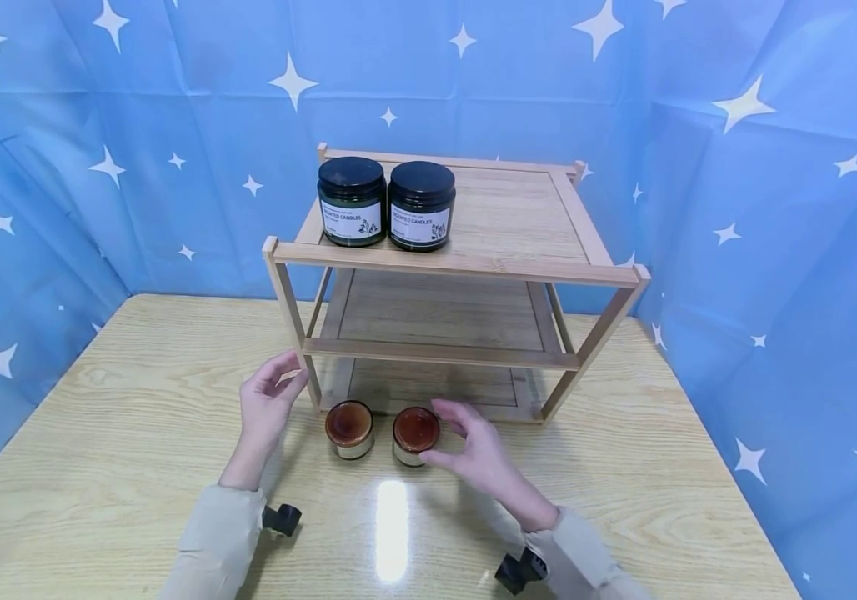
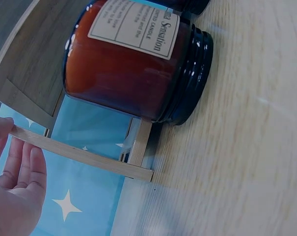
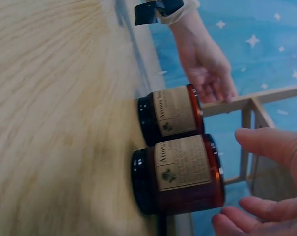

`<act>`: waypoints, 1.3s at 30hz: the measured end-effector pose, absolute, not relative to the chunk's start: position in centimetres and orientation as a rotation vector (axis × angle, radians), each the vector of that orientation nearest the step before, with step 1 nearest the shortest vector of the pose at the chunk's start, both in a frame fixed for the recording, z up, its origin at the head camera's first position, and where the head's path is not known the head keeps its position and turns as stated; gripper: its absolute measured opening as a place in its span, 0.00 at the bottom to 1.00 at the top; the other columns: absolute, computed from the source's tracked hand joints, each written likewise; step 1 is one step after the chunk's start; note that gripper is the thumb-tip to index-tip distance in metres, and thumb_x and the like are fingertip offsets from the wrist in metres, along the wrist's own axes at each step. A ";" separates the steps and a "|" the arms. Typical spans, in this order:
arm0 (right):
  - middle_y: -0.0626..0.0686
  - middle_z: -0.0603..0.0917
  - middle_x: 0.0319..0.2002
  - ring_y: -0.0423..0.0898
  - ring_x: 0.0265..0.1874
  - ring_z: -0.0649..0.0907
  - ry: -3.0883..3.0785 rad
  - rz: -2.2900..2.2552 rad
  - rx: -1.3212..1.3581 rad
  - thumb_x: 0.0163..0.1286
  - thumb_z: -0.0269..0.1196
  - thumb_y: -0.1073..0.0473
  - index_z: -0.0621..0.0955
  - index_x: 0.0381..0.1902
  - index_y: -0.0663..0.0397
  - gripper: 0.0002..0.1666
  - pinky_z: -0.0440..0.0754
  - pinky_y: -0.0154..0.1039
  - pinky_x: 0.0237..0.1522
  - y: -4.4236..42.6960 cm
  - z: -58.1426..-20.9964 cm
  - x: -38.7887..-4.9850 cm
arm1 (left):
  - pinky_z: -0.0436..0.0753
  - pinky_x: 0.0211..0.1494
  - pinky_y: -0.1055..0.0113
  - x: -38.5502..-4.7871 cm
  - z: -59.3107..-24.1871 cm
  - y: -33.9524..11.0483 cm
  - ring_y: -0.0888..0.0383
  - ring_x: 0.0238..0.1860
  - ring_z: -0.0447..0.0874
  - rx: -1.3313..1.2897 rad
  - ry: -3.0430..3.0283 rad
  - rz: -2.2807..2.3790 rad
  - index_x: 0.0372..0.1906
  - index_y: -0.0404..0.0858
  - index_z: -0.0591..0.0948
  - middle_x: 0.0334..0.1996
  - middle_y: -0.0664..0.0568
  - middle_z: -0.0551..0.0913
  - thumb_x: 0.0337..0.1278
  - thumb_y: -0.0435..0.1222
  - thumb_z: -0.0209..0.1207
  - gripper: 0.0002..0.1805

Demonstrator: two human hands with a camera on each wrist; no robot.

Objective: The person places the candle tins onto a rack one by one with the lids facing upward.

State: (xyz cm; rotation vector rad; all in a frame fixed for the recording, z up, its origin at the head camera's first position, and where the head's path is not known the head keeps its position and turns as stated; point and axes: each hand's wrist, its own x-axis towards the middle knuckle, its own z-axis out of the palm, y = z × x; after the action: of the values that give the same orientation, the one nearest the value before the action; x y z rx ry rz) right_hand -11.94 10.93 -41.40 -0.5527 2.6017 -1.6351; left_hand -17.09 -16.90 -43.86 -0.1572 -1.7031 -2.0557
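Observation:
Two amber glass candle jars, the left jar [image 1: 349,427] and the right jar [image 1: 416,435], stand side by side at the front foot of a wooden shelf [image 1: 436,357]. Their dark lids [image 3: 144,182] are against the table, so both are upside down. My right hand [image 1: 477,450] reaches around the right jar, thumb and fingers spread on either side; a gap shows between them and the glass in the right wrist view. At the shelf's left front post [image 2: 84,156], my left hand [image 1: 267,400] pinches the wood between thumb and fingers.
On the shelf's top tier stand two dark green candle jars with black lids, one left [image 1: 352,202] and one right [image 1: 422,207]. The shelf stands on a light wooden table [image 1: 83,467]. A blue curtain [image 1: 196,167] with white stars hangs behind and at both sides.

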 end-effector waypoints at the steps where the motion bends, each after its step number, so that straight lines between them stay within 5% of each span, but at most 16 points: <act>1: 0.68 0.75 0.53 0.62 0.53 0.76 2.596 -1.636 -0.543 0.45 0.74 0.68 0.71 0.56 0.74 0.39 0.73 0.53 0.58 10.9 -41.6 -12.0 | 0.83 0.42 0.75 -17.1 -43.9 -16.9 0.65 0.37 0.81 -0.158 -1.702 -2.056 0.38 0.39 0.84 0.32 0.58 0.84 0.44 0.12 0.55 0.23; 26: 0.66 0.75 0.54 0.61 0.52 0.76 2.653 -1.441 -0.395 0.42 0.76 0.61 0.67 0.61 0.68 0.49 0.75 0.56 0.55 9.8 -44.2 -12.6 | 0.83 0.42 0.75 -17.1 -44.1 -17.1 0.66 0.38 0.81 -0.191 -1.695 -2.051 0.39 0.38 0.84 0.33 0.59 0.84 0.45 0.12 0.55 0.22; 39: 0.62 0.78 0.49 0.57 0.48 0.79 2.654 -1.466 -0.468 0.42 0.76 0.64 0.69 0.57 0.70 0.45 0.79 0.50 0.51 9.4 -44.9 -13.1 | 0.82 0.43 0.75 -17.1 -44.1 -17.1 0.65 0.39 0.81 -0.187 -1.735 -2.020 0.40 0.37 0.83 0.34 0.59 0.84 0.46 0.13 0.56 0.21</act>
State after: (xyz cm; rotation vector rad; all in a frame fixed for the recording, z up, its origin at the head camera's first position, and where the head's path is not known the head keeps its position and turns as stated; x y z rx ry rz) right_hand -13.09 9.37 -44.93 -0.4680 2.6540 -1.4657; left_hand -17.14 -17.10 -44.06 -0.1873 -1.7349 -2.0201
